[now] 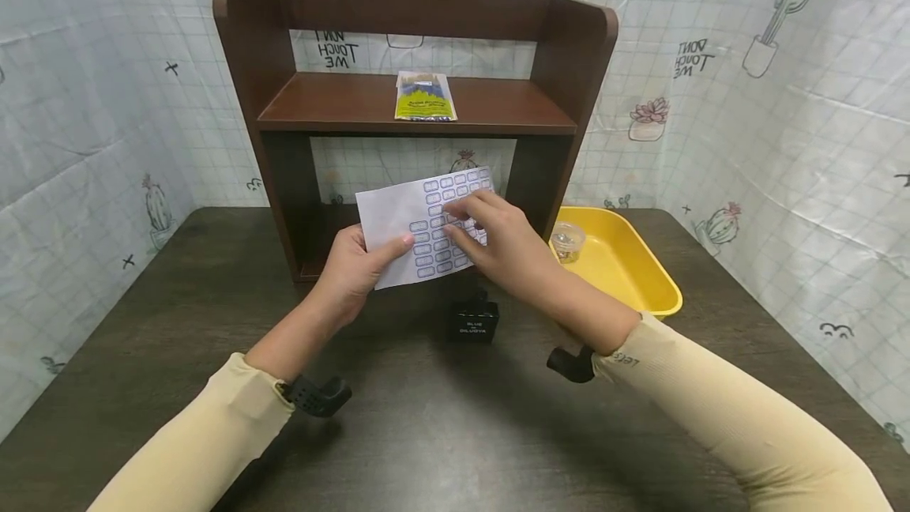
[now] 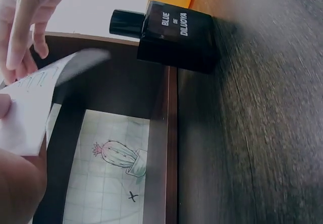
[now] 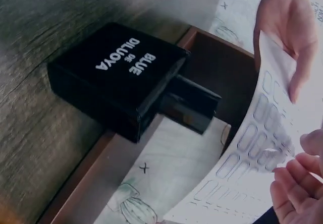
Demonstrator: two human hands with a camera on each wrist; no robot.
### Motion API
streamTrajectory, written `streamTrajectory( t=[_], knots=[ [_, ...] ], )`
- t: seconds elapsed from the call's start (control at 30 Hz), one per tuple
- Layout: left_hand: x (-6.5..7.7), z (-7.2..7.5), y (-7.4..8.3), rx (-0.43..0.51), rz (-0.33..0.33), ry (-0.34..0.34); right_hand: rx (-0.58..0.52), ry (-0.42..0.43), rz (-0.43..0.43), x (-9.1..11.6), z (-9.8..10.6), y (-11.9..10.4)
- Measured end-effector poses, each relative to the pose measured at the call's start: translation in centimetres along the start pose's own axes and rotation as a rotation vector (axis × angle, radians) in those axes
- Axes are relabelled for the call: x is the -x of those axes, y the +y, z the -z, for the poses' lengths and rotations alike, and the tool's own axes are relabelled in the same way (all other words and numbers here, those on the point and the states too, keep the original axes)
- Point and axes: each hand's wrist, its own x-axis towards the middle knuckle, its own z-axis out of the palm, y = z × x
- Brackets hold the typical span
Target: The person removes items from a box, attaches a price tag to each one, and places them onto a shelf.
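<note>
My left hand (image 1: 353,267) holds a white sheet of labels (image 1: 398,212) at its left end, thumb on the printed face. Rows of small blue-outlined labels cover the rest of the sheet, which bends in the right wrist view. My right hand (image 1: 508,239) is over the labels, its thumb and bent index fingertip close together at the printed face. Beside these fingertips, a small white patch (image 3: 270,152) shows among the outlines; I cannot tell whether they pinch a label. Below the sheet, a black bottle (image 1: 475,321) lettered "BLUE DE DILUOYA" stands upright on the table.
A brown two-tier shelf (image 1: 419,6) stands behind the hands, with a yellow printed packet (image 1: 425,97) on its middle board. To the right is a yellow tray (image 1: 650,275) with a small clear cup (image 1: 568,241) in it. Patterned sheeting (image 1: 782,141) surrounds the dark table (image 1: 156,314).
</note>
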Motion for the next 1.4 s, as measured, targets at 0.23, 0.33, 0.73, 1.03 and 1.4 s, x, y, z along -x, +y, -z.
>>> streamTrajectory(
  t=[0.23, 0.33, 0.73, 1.03, 1.4],
  knots=[
    [0.1, 0.1, 0.3, -0.011, 0.005, -0.033, -0.003, 0.019, 0.010, -0.3, -1.6, -0.7],
    [0.1, 0.1, 0.4, -0.018, 0.004, -0.036, -0.022, 0.036, 0.031, -0.3, -2.0, -0.8],
    [0.1, 0.2, 0.4, -0.011, -0.018, -0.060, -0.005, 0.076, 0.031, -0.3, -2.1, -1.3],
    [0.0, -0.3, 0.5, 0.005, 0.009, -0.053, 0.075, 0.093, -0.006, -0.4, -1.8, -1.7],
    [0.0, -0.1, 0.3, -0.026, 0.013, -0.052, -0.102, 0.074, -0.028, 0.1, -1.3, -0.5]
  ],
)
